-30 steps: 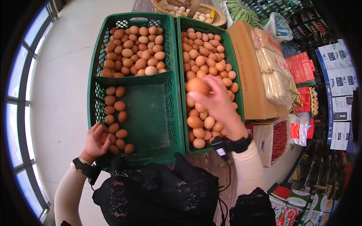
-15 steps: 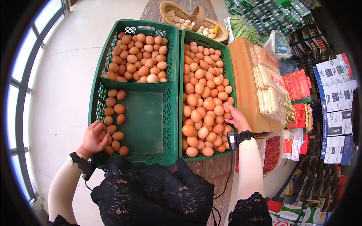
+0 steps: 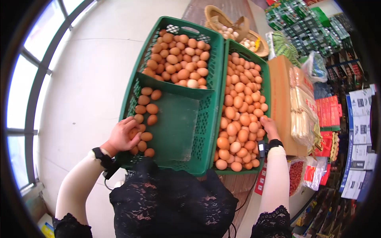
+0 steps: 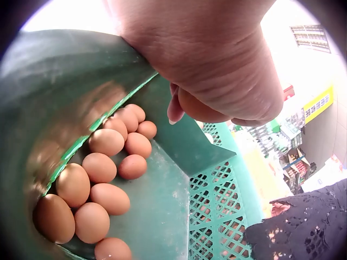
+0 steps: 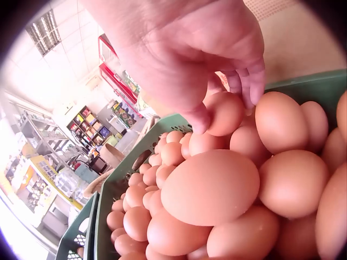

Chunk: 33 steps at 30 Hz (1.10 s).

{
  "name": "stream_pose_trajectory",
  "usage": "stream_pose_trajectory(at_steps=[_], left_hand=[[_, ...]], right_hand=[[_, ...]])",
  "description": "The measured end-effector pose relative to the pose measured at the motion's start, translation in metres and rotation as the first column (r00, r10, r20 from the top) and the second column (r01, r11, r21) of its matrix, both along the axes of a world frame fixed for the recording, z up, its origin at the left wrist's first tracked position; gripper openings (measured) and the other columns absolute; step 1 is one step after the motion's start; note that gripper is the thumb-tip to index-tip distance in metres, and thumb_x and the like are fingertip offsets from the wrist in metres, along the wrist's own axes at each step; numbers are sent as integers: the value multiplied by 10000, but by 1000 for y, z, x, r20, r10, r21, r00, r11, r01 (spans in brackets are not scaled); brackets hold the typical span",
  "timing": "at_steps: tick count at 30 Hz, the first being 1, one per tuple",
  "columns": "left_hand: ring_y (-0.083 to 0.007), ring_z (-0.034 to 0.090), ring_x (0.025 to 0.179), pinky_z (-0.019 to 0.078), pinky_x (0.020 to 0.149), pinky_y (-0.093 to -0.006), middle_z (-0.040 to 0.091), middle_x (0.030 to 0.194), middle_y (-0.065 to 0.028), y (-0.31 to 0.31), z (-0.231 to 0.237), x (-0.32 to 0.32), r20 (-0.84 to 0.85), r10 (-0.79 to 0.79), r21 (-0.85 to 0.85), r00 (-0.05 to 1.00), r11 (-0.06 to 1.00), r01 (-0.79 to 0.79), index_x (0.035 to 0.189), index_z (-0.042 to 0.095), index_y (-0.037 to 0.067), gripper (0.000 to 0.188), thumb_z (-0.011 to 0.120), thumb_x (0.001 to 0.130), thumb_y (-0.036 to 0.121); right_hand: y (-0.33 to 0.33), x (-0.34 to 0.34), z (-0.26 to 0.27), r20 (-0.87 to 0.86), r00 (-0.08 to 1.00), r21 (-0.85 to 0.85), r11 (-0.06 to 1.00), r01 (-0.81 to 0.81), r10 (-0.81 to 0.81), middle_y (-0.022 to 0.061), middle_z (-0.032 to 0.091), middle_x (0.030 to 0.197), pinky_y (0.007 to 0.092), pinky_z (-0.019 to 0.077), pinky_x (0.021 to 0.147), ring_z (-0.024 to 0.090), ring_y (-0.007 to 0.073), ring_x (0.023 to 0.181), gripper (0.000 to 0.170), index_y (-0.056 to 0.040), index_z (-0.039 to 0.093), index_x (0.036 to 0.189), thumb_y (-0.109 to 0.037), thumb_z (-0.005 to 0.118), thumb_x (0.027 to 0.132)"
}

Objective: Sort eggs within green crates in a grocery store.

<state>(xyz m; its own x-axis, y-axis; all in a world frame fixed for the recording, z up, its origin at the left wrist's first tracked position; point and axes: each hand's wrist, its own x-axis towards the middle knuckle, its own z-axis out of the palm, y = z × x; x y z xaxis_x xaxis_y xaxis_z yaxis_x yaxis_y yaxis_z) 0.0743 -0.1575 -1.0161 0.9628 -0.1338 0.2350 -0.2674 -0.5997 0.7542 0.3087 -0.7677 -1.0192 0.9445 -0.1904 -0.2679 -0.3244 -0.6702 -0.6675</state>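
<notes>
Curled around a brown egg (image 4: 200, 110), the left hand (image 3: 122, 137) is at the left wall of the lower compartment in the left green crate (image 3: 174, 119). Beside and below that hand, several brown eggs (image 3: 152, 108) lie along the same wall. Over at the right edge of the right green crate (image 3: 268, 85), the right hand (image 3: 270, 127) reaches among the piled eggs (image 3: 238, 101). The right wrist view shows its thumb and fingers around one egg (image 5: 225, 114) on top of the pile; some fingertips are hidden behind it.
A divider (image 3: 174, 85) separates off the upper compartment, full of eggs (image 3: 182, 74). A wicker basket (image 3: 212, 16) of pale eggs stands behind the crates. Along the right crate sits a cardboard box (image 3: 280, 95) with packaged goods (image 3: 303, 99); shelves stand further right.
The right hand, earlier raised over the right crate with an egg, has gone down to the crate's right edge. The left hand stays at the left wall. The head view has shifted, moving the crates rightward.
</notes>
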Motion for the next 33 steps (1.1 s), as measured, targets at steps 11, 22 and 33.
stream_pose_trajectory(at_steps=[11,22,33], left_hand=[[-358,580,743,494,645,-417,541,862,-122,8,-2,-1,7,11,-138,1000,990,-9,819,554,60,158,657,745,155],[-282,599,767,488,702,-340,580,841,-118,13,-9,-3,-15,78,-276,997,958,-79,839,583,26,142,646,771,134],[-282,580,740,487,687,-338,566,824,-124,12,-14,-1,-12,69,-218,998,973,-70,827,573,17,148,647,729,100]], right_hand=[[93,12,27,91,994,-57,996,67,-62,181,494,1360,392,400,998,481,235,1243,516,31,460,1343,-285,553,946],[466,-150,-52,-419,629,243,748,-617,655,241,271,1389,388,384,1043,422,385,1220,783,-36,446,1338,-378,770,713],[504,-200,-93,-308,852,-204,845,-494,423,209,227,1409,549,466,923,318,437,1258,680,-95,429,1238,-389,767,726]])
